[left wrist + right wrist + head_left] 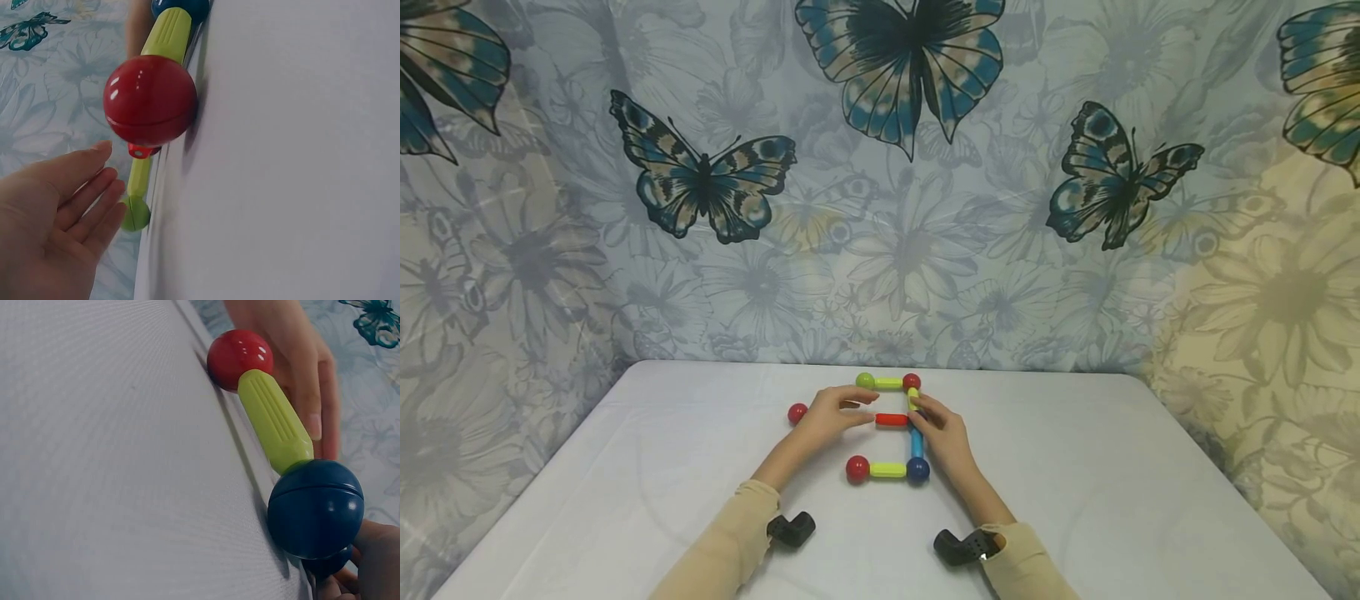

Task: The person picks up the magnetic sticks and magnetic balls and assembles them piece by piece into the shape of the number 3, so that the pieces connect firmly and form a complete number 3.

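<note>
On the white table lies a figure of plastic rods and balls. Its blue rod runs from a near dark blue ball up to another dark blue ball, mostly covered by my right hand, whose thumb and fingers pinch it. From there a red rod points left. My left hand hovers at that rod's free end, fingers extended, nothing between them. At the near side, a yellow-green rod joins a red ball; at the far side, another yellow-green rod ends in a green ball.
A separate red ball sits just left of my left hand, partly behind it. A far red ball forms the figure's upper right corner. Behind the table hangs a butterfly-patterned cloth.
</note>
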`<state>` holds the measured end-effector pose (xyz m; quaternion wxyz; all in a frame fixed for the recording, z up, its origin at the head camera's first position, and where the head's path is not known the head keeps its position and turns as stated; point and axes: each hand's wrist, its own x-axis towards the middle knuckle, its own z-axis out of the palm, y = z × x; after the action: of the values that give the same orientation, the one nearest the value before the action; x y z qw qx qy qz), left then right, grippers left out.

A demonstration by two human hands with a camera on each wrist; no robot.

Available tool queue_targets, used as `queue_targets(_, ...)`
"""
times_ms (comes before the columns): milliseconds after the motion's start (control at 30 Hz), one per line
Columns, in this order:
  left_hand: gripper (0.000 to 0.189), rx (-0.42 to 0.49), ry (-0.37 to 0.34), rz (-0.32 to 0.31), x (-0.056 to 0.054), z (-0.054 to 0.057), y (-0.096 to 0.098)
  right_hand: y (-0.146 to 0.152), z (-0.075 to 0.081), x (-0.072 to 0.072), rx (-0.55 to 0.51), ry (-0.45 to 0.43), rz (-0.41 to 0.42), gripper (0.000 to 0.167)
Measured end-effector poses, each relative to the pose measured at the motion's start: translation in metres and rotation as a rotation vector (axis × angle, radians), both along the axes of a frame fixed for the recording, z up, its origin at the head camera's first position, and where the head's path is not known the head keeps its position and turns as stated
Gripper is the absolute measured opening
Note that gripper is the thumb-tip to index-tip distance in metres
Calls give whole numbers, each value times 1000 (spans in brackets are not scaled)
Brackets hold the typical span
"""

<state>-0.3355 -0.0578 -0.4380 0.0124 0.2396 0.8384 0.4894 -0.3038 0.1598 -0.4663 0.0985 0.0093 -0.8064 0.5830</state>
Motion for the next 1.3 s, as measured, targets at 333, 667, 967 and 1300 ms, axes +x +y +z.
queue_targets(333,35,5,11,87,-7,1,-34,-1,-1,0,17,-3,-21,33)
queue_targets(667,40,-3,-73,135,-13,1,-65,-1,0,-1,12,-19,-26,33)
queue_targets(967,39,4,-87,129,-22,-10,-90,-1,-1,-1,8,-12,-25,33)
queue_targets(1300,43,-3,-125,51,-19,-9,-109,-1,0,1,22,-6,-17,33)
